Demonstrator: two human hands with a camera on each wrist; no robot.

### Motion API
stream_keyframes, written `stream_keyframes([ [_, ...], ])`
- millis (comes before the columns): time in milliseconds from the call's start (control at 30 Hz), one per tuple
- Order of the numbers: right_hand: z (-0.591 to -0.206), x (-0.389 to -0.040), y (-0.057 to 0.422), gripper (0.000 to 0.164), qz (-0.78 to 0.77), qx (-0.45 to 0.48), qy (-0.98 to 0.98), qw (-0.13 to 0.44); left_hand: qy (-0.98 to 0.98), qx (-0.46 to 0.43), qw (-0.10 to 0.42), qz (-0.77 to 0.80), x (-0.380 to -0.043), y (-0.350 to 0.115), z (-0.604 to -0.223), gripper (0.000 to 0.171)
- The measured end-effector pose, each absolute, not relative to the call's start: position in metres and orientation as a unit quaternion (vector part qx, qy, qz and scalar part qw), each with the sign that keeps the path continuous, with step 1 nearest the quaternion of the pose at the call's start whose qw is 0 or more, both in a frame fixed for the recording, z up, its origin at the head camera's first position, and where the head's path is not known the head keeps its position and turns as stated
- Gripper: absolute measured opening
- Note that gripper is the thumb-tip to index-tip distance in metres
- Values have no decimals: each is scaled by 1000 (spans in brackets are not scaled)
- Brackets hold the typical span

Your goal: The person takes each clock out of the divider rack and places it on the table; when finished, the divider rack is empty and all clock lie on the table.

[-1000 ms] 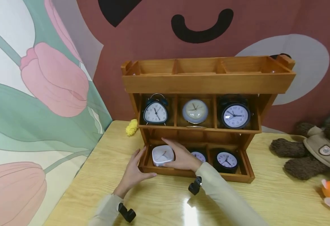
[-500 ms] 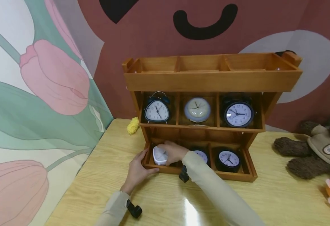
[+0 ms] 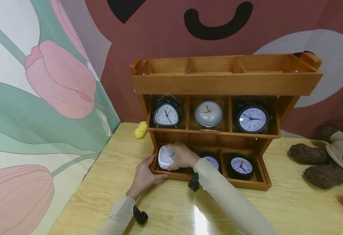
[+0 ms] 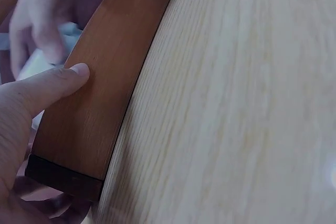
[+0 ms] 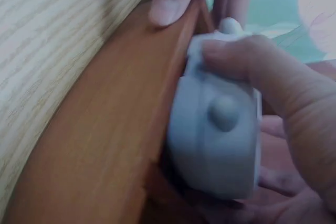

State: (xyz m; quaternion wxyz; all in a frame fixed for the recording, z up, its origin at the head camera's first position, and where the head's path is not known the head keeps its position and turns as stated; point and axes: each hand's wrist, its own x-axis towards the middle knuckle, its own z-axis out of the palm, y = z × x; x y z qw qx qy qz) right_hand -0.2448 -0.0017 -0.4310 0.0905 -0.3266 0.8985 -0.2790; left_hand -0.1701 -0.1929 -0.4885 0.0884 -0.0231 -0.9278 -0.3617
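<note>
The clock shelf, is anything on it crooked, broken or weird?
A little: the white clock at the bottom left looks turned crooked beside its neighbours, but the right hand is holding it. Also, the triangular clock and the top right clock show different times. Nothing looks plainly broken.

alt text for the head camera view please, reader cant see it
A right hand grips a white clock at the bottom left of a three-tier wooden shelf, while the left hand holds its lower left corner. Five other clocks sit in the lower two tiers. A brown plush toy lies on the table to the right.
</note>
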Motion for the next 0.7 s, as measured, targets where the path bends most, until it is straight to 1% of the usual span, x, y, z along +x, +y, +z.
stream_keyframes([
  [233, -412, -220, 12, 84, -329, -303, 895, 7, -927, -30, 103, -360, -170, -192, -490, 94],
  [433, -399, -198, 22, 86, -346, -313, 883, -44, -923, -23, 101, -369, -171, -193, -489, 96],
  [567, -395, -186, 26, 86, -355, -318, 877, -56, -922, -27, 105, -371, -171, -193, -489, 93],
  [700, -391, -171, 29, 85, -354, -316, 879, -56, -921, -44, 123, -367, -171, -193, -491, 87],
])
